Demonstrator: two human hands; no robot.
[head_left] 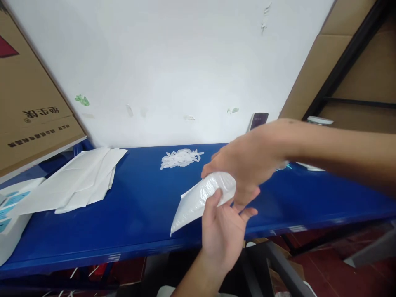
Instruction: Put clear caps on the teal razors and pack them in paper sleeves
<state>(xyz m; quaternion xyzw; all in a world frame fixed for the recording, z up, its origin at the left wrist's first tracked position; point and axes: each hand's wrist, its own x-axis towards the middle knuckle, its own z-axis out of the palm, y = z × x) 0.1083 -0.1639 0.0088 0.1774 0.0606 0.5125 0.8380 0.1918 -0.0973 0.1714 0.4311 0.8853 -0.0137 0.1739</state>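
A white wall stands behind a long blue table. At the far left a printed cardboard box leans into view, and below it a white container with blue markings sits at the table's edge. Beside that, flat white envelopes lie loosely overlapped, one reaching over the container; a brush from an arm could probably slide this uneven stack apart. Further right, near the wall, lies a loose pile of small translucent white pieces, which a dropped item or a sweeping sleeve might scatter. In the middle, the white padded pouch is held up over the front part of the table, tilted with its left end lowest. The left hand grips it, thumb across its face and fingers underneath; the slick-looking surface could slip if that thumb eased, and anything loose inside might slide toward the low end. The right hand is curled around the pouch's right end, blurred, so I cannot tell how firmly it holds, if at all. Behind it, a dark phone-like device leans at the wall, where a knock might topple it.
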